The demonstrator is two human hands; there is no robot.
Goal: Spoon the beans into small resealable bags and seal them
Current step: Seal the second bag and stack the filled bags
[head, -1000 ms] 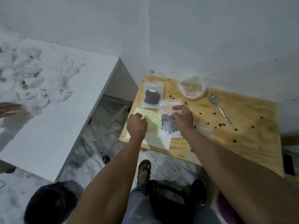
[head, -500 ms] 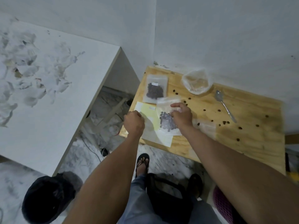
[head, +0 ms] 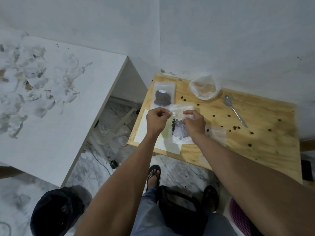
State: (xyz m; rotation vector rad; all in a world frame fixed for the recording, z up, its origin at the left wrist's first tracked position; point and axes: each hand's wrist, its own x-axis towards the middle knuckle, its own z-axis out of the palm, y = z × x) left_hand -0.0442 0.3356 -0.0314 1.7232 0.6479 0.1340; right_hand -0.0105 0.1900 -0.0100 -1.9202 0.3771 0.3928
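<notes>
A small clear resealable bag (head: 179, 132) holding dark beans lies on the wooden table (head: 255, 150). My left hand (head: 157, 120) pinches the left end of its top strip. At the right end of that strip my right hand (head: 194, 123) pinches too. A second filled bag (head: 163, 97) lies flat at the table's far left corner. Further right lies an empty clear bag (head: 216, 133). A metal spoon (head: 236, 113) rests on the table to the right. Loose dark beans (head: 235, 127) are scattered over the wood.
A crumpled clear plastic bag (head: 204, 89) sits by the wall. Pale yellow paper (head: 150, 132) lies under my left hand at the table's near-left edge. A white desk (head: 59, 116) stands to the left. On the floor are a black bin (head: 56, 212) and my sandalled foot (head: 154, 174).
My left hand has moved from the yellow paper up to the bag's top strip. My right hand has shifted along the strip to its right end. The camera has turned slightly.
</notes>
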